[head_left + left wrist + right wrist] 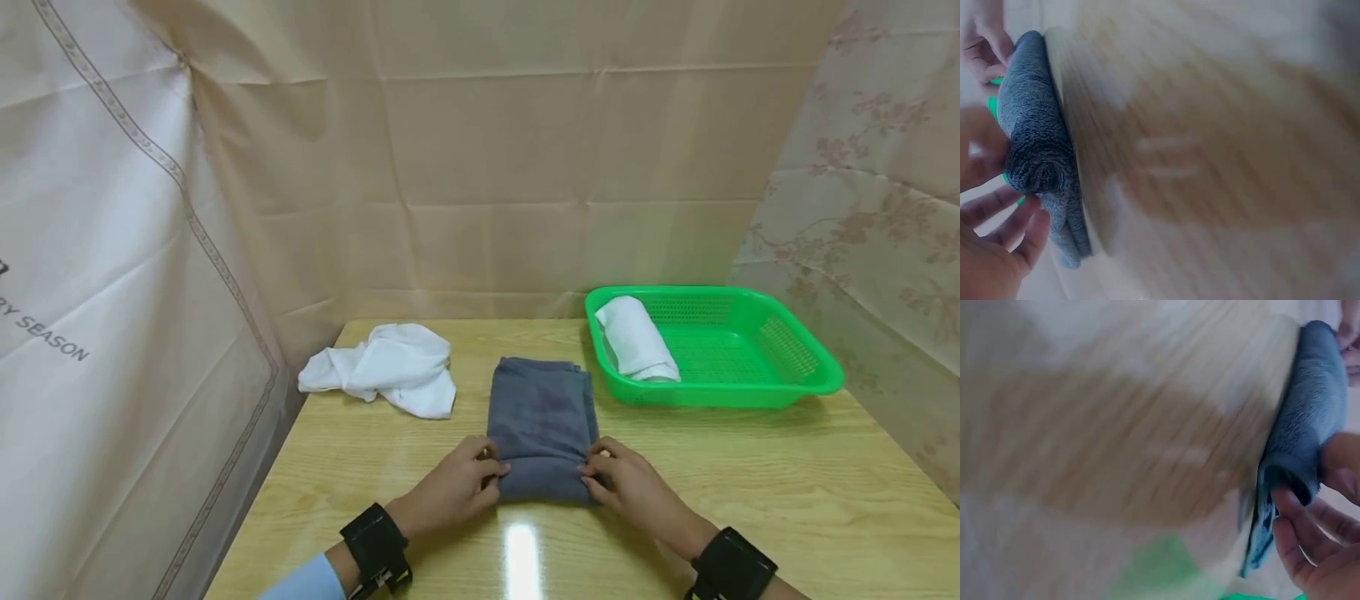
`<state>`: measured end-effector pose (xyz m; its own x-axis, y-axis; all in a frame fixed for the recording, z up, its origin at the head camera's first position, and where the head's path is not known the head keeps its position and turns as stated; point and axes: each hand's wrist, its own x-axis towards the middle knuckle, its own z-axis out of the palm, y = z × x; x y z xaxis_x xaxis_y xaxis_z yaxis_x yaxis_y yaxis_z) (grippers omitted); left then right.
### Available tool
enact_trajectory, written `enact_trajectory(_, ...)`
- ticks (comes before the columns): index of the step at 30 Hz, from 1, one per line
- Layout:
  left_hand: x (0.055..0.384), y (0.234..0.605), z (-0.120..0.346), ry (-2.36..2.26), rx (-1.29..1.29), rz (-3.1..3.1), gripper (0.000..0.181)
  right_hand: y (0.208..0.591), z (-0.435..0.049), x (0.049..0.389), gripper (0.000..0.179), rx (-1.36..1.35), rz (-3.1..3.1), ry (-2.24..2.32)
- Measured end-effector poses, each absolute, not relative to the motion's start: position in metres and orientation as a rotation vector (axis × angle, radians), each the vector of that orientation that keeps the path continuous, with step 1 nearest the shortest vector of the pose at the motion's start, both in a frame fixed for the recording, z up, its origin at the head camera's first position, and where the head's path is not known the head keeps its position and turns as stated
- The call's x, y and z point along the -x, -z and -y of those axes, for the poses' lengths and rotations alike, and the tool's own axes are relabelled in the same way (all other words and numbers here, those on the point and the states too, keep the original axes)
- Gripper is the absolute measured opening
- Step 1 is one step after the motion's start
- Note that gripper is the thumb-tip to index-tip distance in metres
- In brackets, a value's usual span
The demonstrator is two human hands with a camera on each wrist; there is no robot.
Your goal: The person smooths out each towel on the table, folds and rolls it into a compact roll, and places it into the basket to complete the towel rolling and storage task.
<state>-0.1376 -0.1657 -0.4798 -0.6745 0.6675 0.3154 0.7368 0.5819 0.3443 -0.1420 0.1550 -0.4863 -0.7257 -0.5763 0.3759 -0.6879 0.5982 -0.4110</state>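
Observation:
A dark grey towel lies on the wooden table, its near end rolled up into a thick roll. My left hand grips the left end of that roll, thumb and fingers around it. In the left wrist view the roll's spiral end shows between thumb and fingers. At the opposite end my right hand pinches the roll. The right wrist view shows a fingertip inside the open end of the roll, with the thumb on its outer side.
A crumpled white cloth lies at the back left of the table. At the back right stands a green plastic basket with a rolled white towel inside. Hanging cloth surrounds the table behind and at both sides.

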Motion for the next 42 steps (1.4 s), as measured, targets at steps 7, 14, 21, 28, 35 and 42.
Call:
enact_trajectory(7,0.133,0.477,0.162,0.391,1.282,2.614,0.043,0.485,-0.150,0.139,0.037,-1.198,2.506,-0.327)
enact_trajectory(14,0.133,0.472,0.163,0.432,1.243,2.691,0.040,0.483,-0.151,0.138,0.037,-1.251,2.563,-0.336)
enact_trajectory(21,0.139,0.468,0.165,0.891,1.260,2.789,0.030,0.477,-0.160,0.145,0.032,-1.209,2.727,-0.870)
enact_trajectory(28,0.148,0.467,0.163,1.200,1.089,2.864,0.020,0.473,-0.165,0.158,0.020,-1.023,2.886,-1.201)
enact_trajectory(35,0.152,0.470,0.156,0.864,1.070,2.802,0.024,0.476,-0.165,0.163,0.026,-0.900,2.897,-1.199)
enact_trajectory(42,0.151,0.469,0.160,0.600,1.110,2.709,0.012,0.481,-0.159,0.156,0.012,-1.103,2.673,-0.818)
